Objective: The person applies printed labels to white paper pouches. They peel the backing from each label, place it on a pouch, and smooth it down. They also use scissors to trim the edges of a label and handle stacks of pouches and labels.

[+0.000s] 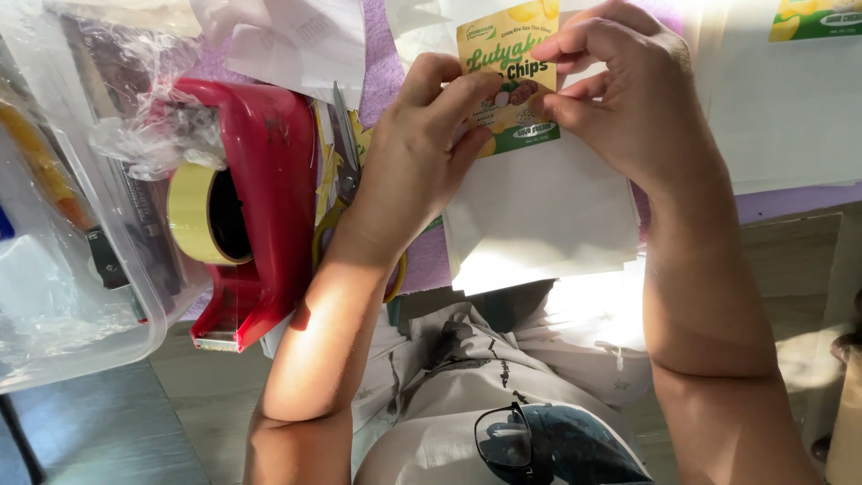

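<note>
Both hands hold one small yellow-and-green printed label (pixel 507 54) above a stack of white paper sheets (pixel 539 216). My left hand (pixel 422 153) pinches the label's left edge and lower corner with thumb and fingers. Fingertips of my right hand (pixel 620 90) grip its right edge, curling over the top. The label's lower right part is hidden behind my fingers.
A red tape dispenser (pixel 260 198) with a yellow tape roll (pixel 193 211) lies left of my left arm. Scissors (pixel 346 153) with yellow handles lie beside it. A clear plastic bin (pixel 63 296) stands far left. Another printed label (pixel 813 18) sits at top right. Glasses (pixel 505 440) hang at my shirt.
</note>
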